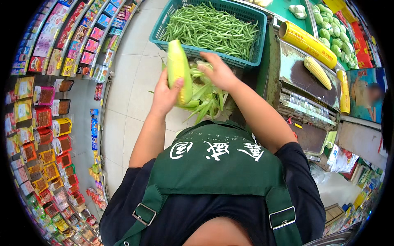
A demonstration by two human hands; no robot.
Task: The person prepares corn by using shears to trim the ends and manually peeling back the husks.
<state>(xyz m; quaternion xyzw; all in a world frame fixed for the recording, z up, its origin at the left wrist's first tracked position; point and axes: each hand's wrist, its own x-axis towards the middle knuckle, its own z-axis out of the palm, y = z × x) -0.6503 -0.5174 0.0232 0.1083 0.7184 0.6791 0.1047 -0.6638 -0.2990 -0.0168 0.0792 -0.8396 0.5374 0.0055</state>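
Note:
My left hand (164,93) grips an ear of corn (178,69) from the side, thumb across its front. Pale green husk still wraps much of the ear, while yellow kernels show near its lower end. To its right, my right hand (220,73) hovers over loose green corn husks (207,104), palm down with thumb and index finger apart. Something pale and thin, perhaps a husk leaf, shows by those fingers; whether they hold it is unclear. The husks lie heaped in a pale container, its rim mostly covered, just in front of my green apron (215,172).
Beyond my hands stands a teal plastic crate (258,46) of green beans (212,30). A worn wrapping machine (289,58) at right bears a husked corn ear (317,72) and a yellow film roll (307,44). Shelves of packaged snacks (49,123) line the left.

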